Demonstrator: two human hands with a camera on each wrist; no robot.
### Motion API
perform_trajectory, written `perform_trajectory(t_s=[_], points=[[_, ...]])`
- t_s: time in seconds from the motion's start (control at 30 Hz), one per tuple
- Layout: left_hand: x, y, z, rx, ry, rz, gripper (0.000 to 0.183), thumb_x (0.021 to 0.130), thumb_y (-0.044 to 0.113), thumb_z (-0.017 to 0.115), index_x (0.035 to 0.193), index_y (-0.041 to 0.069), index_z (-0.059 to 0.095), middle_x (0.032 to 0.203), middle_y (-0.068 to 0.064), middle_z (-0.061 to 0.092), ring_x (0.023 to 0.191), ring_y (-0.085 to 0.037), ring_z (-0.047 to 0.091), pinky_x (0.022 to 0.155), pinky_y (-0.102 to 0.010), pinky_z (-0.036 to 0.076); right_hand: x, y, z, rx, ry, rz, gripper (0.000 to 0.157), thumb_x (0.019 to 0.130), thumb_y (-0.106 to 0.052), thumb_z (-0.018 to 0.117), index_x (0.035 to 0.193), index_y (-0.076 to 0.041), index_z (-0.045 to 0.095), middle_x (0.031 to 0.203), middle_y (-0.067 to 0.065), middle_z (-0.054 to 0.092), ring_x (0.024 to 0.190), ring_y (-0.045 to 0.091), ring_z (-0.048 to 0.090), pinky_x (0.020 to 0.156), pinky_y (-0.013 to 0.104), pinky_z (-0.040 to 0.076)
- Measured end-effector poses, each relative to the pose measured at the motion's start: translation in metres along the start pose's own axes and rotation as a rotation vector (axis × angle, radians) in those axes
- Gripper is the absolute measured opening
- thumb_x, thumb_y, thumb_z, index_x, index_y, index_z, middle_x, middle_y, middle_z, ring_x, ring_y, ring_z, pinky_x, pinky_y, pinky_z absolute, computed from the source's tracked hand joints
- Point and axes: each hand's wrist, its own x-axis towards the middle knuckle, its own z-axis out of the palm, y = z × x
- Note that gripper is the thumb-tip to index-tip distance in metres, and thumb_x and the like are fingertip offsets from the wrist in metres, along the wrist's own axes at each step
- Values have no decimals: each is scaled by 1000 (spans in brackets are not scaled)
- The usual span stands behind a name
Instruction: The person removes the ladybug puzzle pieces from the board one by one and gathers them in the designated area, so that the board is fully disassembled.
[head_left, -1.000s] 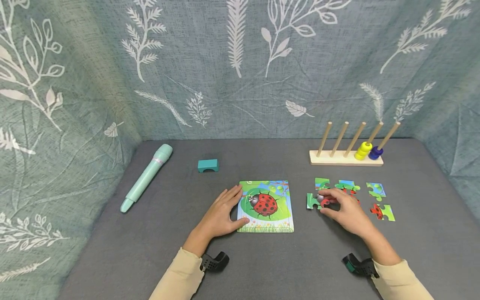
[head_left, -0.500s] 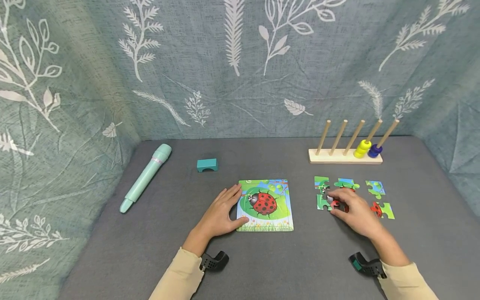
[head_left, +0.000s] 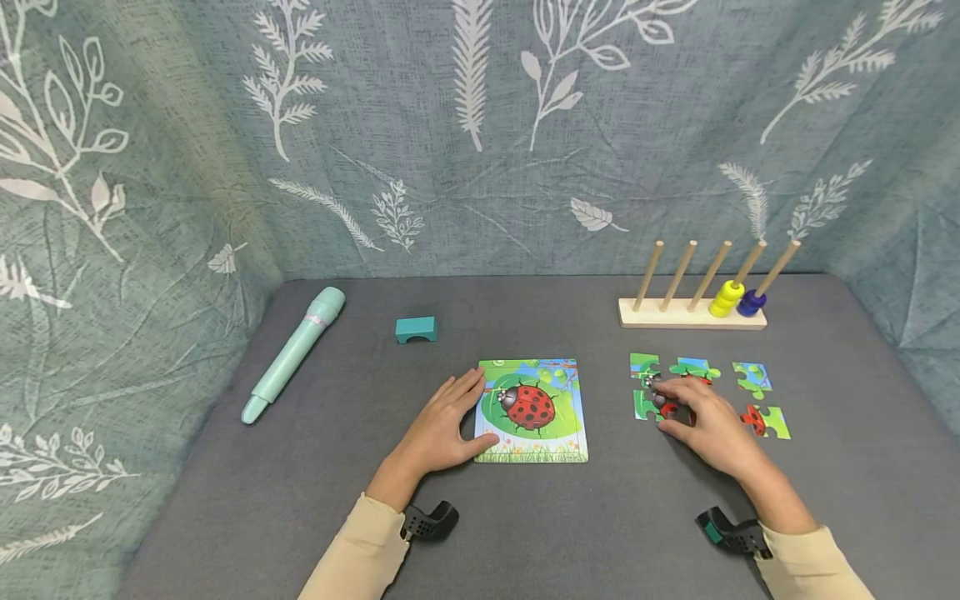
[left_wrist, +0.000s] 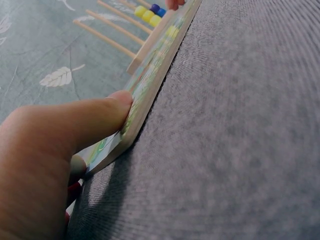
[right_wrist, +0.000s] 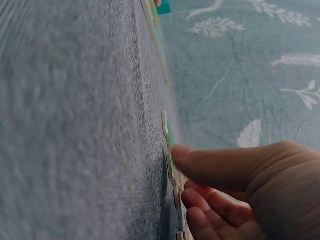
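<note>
Our left hand [head_left: 438, 427] lies spread along the left edge of the square ladybird board [head_left: 532, 408], fingers extended toward its upper left corner and the thumb on the surface near its lower left corner; the left wrist view shows that thumb on the board's edge. Our right hand [head_left: 708, 425] has the thumb and forefinger pinching a green puzzle piece [head_left: 642, 406] with part of a ladybird beside the green. The hand hides much of it, so we cannot tell whether this is one piece or two joined.

The board lies flat on our desk [head_left: 525, 533], between our hands. Just behind the right hand we have a top left piece [head_left: 642, 365] and a top middle piece [head_left: 693, 368]; to the right lie a blue and green piece [head_left: 752, 377] and a red and green piece [head_left: 774, 423].

Round our wrists sit black straps [head_left: 431, 523], beside beige sleeves [head_left: 360, 546]. Farther back on the right, our wooden rack [head_left: 671, 318] carries five pegs, with yellow beads [head_left: 726, 300] on the fourth and blue beads [head_left: 752, 303] on the fifth. Back on the left stands a teal arched block [head_left: 416, 328], and beyond it lies a mint-green wand [head_left: 292, 354], slanting. A blue-green cloth [head_left: 480, 192] with white leaves hangs behind everything.
</note>
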Motion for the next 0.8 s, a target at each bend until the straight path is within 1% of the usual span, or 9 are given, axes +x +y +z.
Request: perform_trajectory(t_s=[0.13,0.27,0.37,0.47,0.6,0.7,0.8], points=[[-1,0,1,-18,46,33,83,82,47,67,141,-4,41,150,-17,36,139,-30,34,119,-44,25,1,-6,3,15,20,-25,50,77,-9,78,123,-2,60,117,14,60,97,30,61,78,47,52],[-1,-1,3,-23,80,58,81,85,51,63,140,-4,43,149,-17,38,139,-27,35,119,-39,25,1,-14,9,50,14,-51,51,77,-10,78,124,-1,59,120,15,60,98,28,60,78,45,52],[-1,-1,2,-48,63,46,81,84,49,65,141,-4,42,150,-17,37,140,-29,34,119,-42,25,1,-20,15,89,6,-73,52,76,-10,78,123,-1,59,120,14,60,100,28,61,80,44,53],[-1,-1,-1,-98,20,3,81,82,44,69,143,-2,40,152,-15,34,140,-32,31,117,-47,27,1,-26,21,125,3,-94,52,76,-10,79,123,-1,59,118,11,61,99,27,62,82,41,54],[-1,0,-2,-146,-21,-45,81,81,39,71,146,3,37,154,-11,30,143,-32,26,117,-49,27,2,-36,32,177,-5,-120,52,75,-10,79,123,-2,59,116,8,62,102,24,62,87,35,54],[0,2,-2,-151,-28,-31,80,83,37,71,146,4,36,155,-9,30,143,-30,27,118,-47,26,2,-43,39,217,-26,-133,52,75,-9,80,123,-2,59,116,8,62,104,23,61,89,33,53],[1,6,-1,-135,-8,12,77,83,36,71,144,2,39,153,-9,34,141,-28,31,118,-44,26,3,-51,45,248,-59,-135,53,75,-9,80,123,-2,59,118,8,61,104,22,61,89,33,54]])
